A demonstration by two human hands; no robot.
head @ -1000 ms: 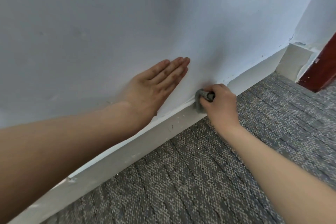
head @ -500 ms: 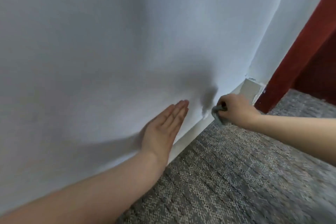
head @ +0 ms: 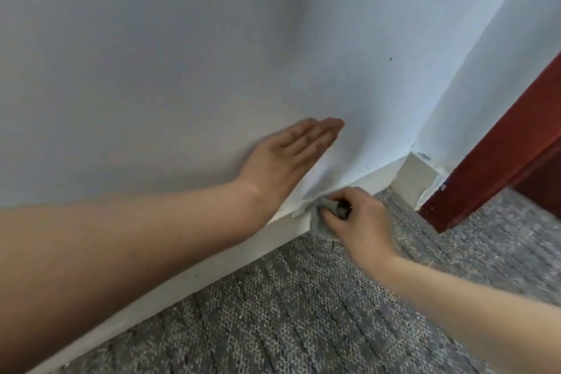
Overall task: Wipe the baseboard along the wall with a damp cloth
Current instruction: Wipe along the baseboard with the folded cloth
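The right hand (head: 358,218) is gripping the grey cloth (head: 326,215), pressing it against the white baseboard (head: 212,261) near the corner (beside the carpet (head: 303,313)). The left hand (head: 288,161) is lying flat, fingers straight, on the wall (head: 182,70).

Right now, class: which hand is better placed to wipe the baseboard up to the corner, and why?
Right. The right hand grips the cloth against the baseboard near the corner; the left hand lies flat on the wall, holding nothing.

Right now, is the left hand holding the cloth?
No, the left hand lies flat against the wall, while the right hand grips the grey cloth on the baseboard.
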